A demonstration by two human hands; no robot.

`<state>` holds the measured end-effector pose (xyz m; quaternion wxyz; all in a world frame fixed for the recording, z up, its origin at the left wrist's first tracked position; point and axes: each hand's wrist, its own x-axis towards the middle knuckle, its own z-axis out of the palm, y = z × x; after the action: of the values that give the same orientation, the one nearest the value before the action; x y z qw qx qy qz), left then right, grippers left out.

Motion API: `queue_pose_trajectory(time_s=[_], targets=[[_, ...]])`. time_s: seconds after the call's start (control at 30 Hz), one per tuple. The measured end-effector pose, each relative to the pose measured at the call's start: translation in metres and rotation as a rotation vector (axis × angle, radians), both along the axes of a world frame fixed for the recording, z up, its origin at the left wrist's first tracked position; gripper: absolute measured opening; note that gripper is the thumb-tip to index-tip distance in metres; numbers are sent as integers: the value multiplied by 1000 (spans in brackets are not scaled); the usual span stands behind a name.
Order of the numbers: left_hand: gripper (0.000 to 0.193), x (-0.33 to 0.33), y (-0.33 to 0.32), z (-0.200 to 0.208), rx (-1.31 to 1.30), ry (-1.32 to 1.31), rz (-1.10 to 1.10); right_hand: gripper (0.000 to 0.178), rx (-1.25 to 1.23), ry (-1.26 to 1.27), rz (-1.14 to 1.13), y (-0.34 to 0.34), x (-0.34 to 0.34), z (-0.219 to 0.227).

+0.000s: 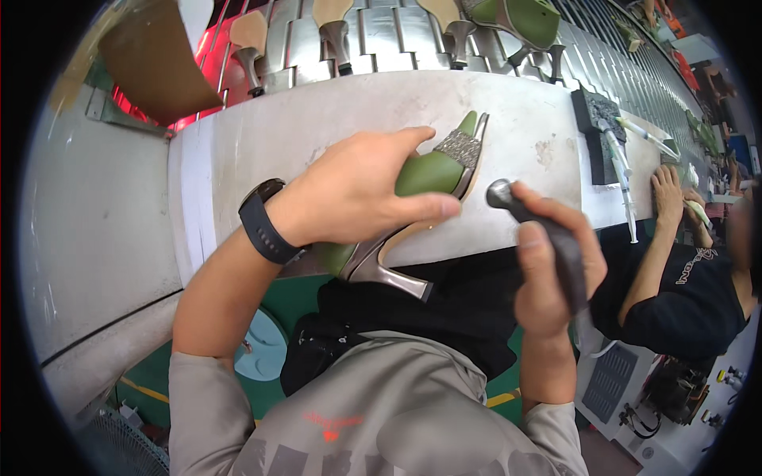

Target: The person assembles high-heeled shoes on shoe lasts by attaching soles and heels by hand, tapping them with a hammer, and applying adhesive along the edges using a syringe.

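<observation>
A green high-heeled shoe (429, 174) with a glittery band and metallic heel lies on its side at the front edge of the pale worktable (524, 143). Across its upper lies my left hand (365, 186), thumb and fingers gripping it against the tabletop; part of the shoe is hidden under the palm. The heel points toward me, past the table edge. Right of the shoe, my right hand (548, 270) is closed around a dark-handled hammer (565, 266). Its rounded metal end is raised near the sole, apart from it, and the handle is slightly blurred.
Behind the table runs a slatted metal conveyor (381, 36) carrying several heeled soles and a green shoe (528, 20). On the right are a black block (591, 135) and syringes (621, 170). A co-worker's hand (667, 193) rests beyond them. A brown panel (155, 63) stands at left.
</observation>
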<state>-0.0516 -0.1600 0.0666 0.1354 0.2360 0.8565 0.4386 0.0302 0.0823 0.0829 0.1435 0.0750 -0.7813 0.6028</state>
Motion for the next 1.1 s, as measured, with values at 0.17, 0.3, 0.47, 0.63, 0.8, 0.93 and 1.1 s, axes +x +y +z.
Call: queue_pose_trajectory(time_s=[0.17, 0.3, 0.47, 0.63, 0.8, 0.93, 1.1], targets=[[86, 7, 34, -2, -255, 153, 31, 18, 1, -200, 57, 3, -26, 10], [81, 4, 35, -2, -248, 143, 28, 14, -126, -257, 118, 8, -64, 3], [84, 1, 31, 1, -258, 133, 37, 20, -272, -394, 46, 13, -123, -14], [100, 3, 22, 26, -118, 434, 200, 23, -198, -395, 107, 35, -111, -52], [88, 24, 27, 93, 228, 476, 30, 22, -317, -472, 38, 30, -64, -35], [71, 42, 47, 77, 360, 458, 92, 21, -138, -156, 183, 17, -22, 29], [77, 44, 50, 73, 309, 552, 117, 35, -446, 211, 285, 23, 27, 92]])
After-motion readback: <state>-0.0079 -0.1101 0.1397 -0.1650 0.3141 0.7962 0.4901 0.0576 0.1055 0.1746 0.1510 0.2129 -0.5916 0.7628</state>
